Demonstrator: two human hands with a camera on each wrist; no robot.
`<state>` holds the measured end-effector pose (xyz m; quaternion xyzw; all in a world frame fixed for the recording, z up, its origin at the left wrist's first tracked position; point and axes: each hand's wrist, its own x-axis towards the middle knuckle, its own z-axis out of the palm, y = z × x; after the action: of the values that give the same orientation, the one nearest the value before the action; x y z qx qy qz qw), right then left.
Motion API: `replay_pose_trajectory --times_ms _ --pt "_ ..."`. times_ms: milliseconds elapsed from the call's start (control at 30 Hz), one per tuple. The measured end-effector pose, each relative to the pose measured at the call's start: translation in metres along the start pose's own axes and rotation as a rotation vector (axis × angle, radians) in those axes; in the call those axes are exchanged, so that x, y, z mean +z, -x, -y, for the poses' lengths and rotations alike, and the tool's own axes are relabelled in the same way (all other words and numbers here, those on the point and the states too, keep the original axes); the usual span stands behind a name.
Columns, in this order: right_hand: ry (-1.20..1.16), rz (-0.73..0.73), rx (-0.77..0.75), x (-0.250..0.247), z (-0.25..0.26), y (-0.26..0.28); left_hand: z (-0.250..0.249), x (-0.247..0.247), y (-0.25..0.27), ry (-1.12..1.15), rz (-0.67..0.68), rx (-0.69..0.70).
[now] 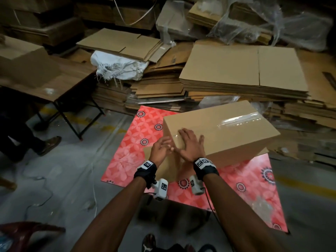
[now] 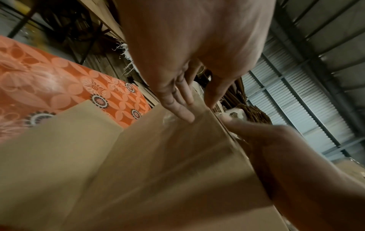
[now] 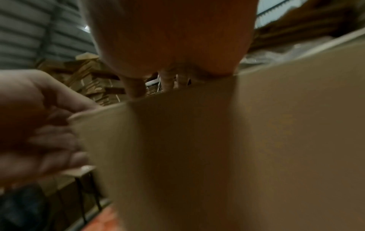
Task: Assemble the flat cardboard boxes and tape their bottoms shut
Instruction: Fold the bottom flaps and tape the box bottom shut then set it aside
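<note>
Surroundings: stacks of flat cardboard (image 1: 243, 70) far side, white sack (image 1: 118, 65) far left, plastic wrap (image 1: 263, 20) far right. Second bench (image 1: 54, 84) left, another person's shoe (image 1: 51, 143) under it. Assembled box (image 1: 218, 131) sits on the red patterned bench (image 1: 127, 151), taped seam (image 1: 241, 118) facing up, inside not visible. Right hand (image 1: 190, 146) flat on the near-left top corner, fingers straight, pressing tape. Left hand (image 1: 161, 149) on the near-left end face, fingers (image 2: 183, 112) extended against cardboard, grasping nothing.
</note>
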<state>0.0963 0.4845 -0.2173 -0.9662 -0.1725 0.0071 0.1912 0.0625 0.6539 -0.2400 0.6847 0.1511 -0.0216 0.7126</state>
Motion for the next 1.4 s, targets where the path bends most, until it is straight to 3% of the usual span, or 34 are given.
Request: replay_pose_trajectory --times_ms 233,433,500,633,700,800,1000,1200,1300,1400 --pt "0.119 0.081 -0.027 0.000 -0.003 0.004 0.014 -0.015 -0.017 -0.160 -0.107 -0.069" --pt "0.155 0.103 -0.038 0.002 -0.006 0.001 0.030 -0.001 -0.024 -0.528 -0.055 0.037" --pt "0.152 0.109 -0.038 0.003 -0.006 -0.001 0.035 0.004 -0.023 -0.534 -0.092 0.035" --pt "0.156 0.097 -0.036 0.002 -0.005 0.000 0.048 0.014 -0.018 -0.323 -0.208 -0.005" --pt "0.148 0.094 -0.031 0.001 -0.005 0.001 0.045 0.014 -0.015 -0.095 -0.273 -0.133" --pt "0.143 0.091 -0.032 0.002 -0.005 -0.001 0.028 0.016 -0.012 0.202 -0.220 -0.309" --pt "0.145 0.082 -0.024 0.004 -0.003 -0.002 0.010 0.013 -0.015 0.243 -0.177 -0.267" --pt "0.151 0.098 -0.057 0.000 -0.002 0.001 -0.012 0.010 0.001 0.506 -0.109 -0.130" --pt "-0.038 0.109 -0.009 -0.007 0.000 -0.002 -0.030 0.005 0.006 0.689 -0.012 -0.116" --pt "-0.226 0.151 0.050 -0.014 0.002 -0.011 -0.046 0.001 0.008 0.664 0.106 -0.100"
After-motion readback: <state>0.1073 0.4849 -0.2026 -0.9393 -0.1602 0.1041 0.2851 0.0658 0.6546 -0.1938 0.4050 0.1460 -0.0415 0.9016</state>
